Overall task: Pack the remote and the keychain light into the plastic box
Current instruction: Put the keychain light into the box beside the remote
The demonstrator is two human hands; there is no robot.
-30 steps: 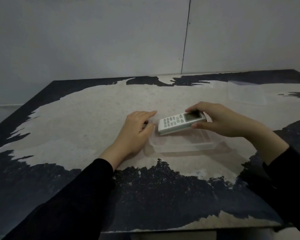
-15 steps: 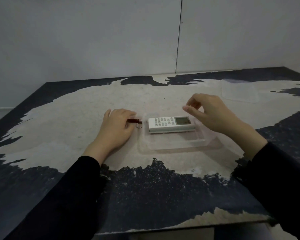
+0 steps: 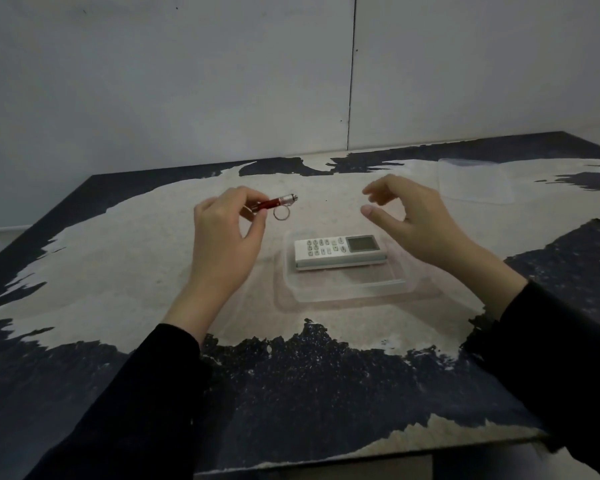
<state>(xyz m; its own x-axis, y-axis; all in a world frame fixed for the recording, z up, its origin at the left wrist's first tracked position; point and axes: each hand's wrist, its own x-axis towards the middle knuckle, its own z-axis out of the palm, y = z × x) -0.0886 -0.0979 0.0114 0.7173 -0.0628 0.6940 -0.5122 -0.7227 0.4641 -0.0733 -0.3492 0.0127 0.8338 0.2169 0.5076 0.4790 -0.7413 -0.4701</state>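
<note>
remote (image 3: 338,251) lies inside the plastic box (image 3: 352,289); left hand (image 3: 227,237) pinches the keychain light (image 3: 276,203), right hand (image 3: 414,220) hovers, fingers spread, empty.

Remote (image 3: 339,252) flat in clear box (image 3: 347,291); red keychain light (image 3: 277,203) aloft.

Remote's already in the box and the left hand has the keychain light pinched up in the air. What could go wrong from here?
1. The left hand holds the keychain light only at one end, with its ring dangling; it could slip or swing.
2. The remote fills the far side of the plastic box; the light may land on it rather than in the free near strip.
3. The right hand is off the box, so a bump could slide it.
</note>
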